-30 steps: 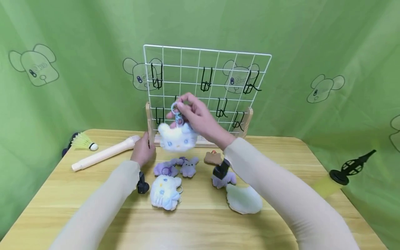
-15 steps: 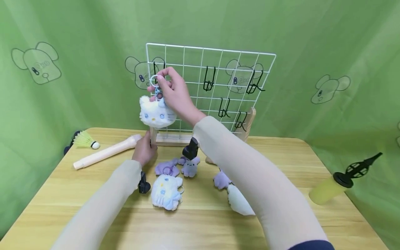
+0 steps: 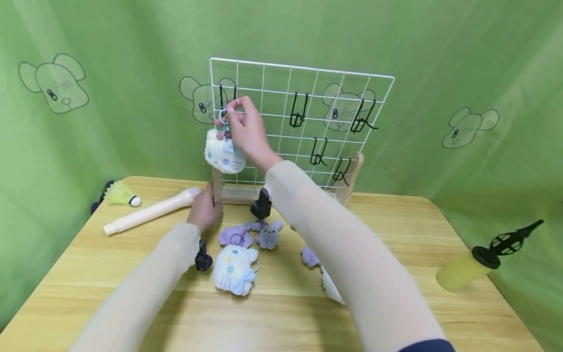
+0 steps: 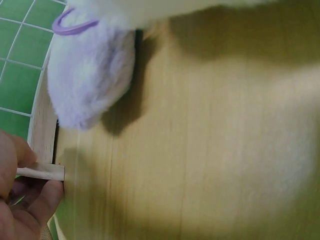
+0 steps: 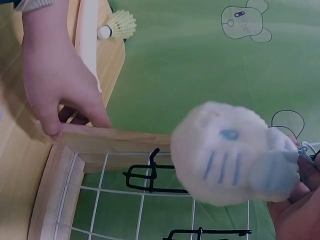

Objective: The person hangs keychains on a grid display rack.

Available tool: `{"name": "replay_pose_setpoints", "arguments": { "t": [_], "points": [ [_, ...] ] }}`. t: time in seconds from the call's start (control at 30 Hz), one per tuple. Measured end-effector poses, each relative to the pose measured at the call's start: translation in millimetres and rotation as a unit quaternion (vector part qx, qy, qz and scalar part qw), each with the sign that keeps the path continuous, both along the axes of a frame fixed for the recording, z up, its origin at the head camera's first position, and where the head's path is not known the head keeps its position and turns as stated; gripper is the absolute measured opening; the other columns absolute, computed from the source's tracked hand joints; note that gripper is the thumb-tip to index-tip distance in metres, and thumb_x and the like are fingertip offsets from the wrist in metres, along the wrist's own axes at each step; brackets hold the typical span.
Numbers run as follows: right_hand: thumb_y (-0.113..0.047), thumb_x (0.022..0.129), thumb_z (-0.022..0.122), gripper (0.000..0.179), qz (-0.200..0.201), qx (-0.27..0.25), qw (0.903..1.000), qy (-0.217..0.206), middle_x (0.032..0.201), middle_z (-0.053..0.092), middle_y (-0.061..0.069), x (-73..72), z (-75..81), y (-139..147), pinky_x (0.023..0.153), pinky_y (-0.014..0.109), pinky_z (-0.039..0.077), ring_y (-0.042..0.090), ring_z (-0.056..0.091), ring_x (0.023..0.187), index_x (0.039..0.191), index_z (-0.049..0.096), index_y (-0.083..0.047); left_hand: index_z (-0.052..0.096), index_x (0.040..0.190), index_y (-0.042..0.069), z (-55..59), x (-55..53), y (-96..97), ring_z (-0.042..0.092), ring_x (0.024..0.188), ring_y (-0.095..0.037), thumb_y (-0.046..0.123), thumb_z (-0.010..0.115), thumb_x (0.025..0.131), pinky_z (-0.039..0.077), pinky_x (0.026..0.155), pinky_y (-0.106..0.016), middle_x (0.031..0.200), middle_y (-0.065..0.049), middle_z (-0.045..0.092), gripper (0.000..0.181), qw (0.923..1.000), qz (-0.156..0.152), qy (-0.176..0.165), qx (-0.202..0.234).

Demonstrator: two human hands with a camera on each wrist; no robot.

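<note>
My right hand (image 3: pixel 250 132) pinches the key ring of a white cat-face plush keychain (image 3: pixel 223 155) in front of the wire grid rack (image 3: pixel 303 67). The plush hangs below the fingers, near the upper-left black hook (image 3: pixel 234 92), which the hand partly covers. Whether the ring touches that hook cannot be made out. Low at the rack's left side, my left hand (image 3: pixel 205 209) grips the wooden side post (image 5: pixel 120 138). The left wrist view has thumb and fingers on either side of the post's end (image 4: pixel 47 173).
Before the rack lie a second white cat plush (image 3: pixel 234 270), purple plush keychains (image 3: pixel 267 235) and, partly under my right arm, another white plush (image 3: pixel 331 287). A pale tube (image 3: pixel 151 211) and shuttlecock (image 3: pixel 123 193) lie left. A yellow bottle (image 3: pixel 462 270) lies right.
My right hand has carried the white plush keychain up and left to the upper-left hook, then slightly right as the plush swung and tilted. My left hand stays on the post.
</note>
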State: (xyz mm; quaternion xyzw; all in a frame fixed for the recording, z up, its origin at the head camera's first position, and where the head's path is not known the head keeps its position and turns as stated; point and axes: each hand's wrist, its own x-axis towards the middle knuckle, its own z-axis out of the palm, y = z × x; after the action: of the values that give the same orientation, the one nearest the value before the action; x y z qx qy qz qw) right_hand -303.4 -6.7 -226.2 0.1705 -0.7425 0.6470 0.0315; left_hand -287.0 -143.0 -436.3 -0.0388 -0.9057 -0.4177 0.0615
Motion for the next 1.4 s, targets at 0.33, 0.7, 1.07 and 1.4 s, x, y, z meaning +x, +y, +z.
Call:
{"name": "replay_pose_setpoints", "arguments": {
  "t": [0.33,0.7,1.07,1.4],
  "points": [
    [-0.020,0.111,0.049,0.021,-0.057,0.093,0.9932,0.042,0.121,0.075,0.014,-6.7,-6.1,5,0.089,0.027,0.062,0.025,0.073,0.106,0.120,0.057,-0.003,0.036,0.156,-0.001,-0.7,5.2,0.3,0.063,0.123,-0.054,-0.002,0.051,0.098,0.057,0.104,-0.062,0.141,-0.036,0.059,0.059,0.9998,0.006,-0.008,0.016],
    [-0.019,0.110,0.050,0.025,-0.045,0.105,0.9921,0.051,0.122,0.074,0.017,-6.5,-6.0,24,0.100,0.025,0.061,0.025,0.072,0.117,0.122,0.060,0.001,0.036,0.157,0.002,-0.9,4.5,-1.3,0.065,0.121,-0.052,-0.001,0.051,0.098,0.059,0.100,-0.060,0.142,-0.034,0.059,0.060,0.9998,0.011,-0.012,0.012],
    [-0.010,0.109,0.050,0.024,-0.012,0.129,0.9818,0.138,0.133,0.069,0.020,18.5,-8.3,65,0.108,0.026,0.057,0.027,0.067,0.127,0.127,0.057,0.004,0.038,0.154,-0.001,-0.8,4.5,-4.2,0.067,0.117,-0.053,-0.002,0.053,0.098,0.062,0.096,-0.059,0.139,-0.036,0.060,0.058,0.9999,0.010,-0.001,0.008],
    [-0.008,0.106,0.053,0.021,0.054,0.203,0.9654,0.154,0.119,0.071,0.019,64.2,-44.1,105,0.100,0.033,0.062,0.032,0.070,0.112,0.122,0.060,0.005,0.034,0.156,-0.003,5.9,3.2,-0.2,0.063,0.123,-0.054,-0.002,0.051,0.099,0.058,0.103,-0.061,0.143,-0.036,0.057,0.059,0.9998,0.002,-0.015,0.012]
  ]
}}
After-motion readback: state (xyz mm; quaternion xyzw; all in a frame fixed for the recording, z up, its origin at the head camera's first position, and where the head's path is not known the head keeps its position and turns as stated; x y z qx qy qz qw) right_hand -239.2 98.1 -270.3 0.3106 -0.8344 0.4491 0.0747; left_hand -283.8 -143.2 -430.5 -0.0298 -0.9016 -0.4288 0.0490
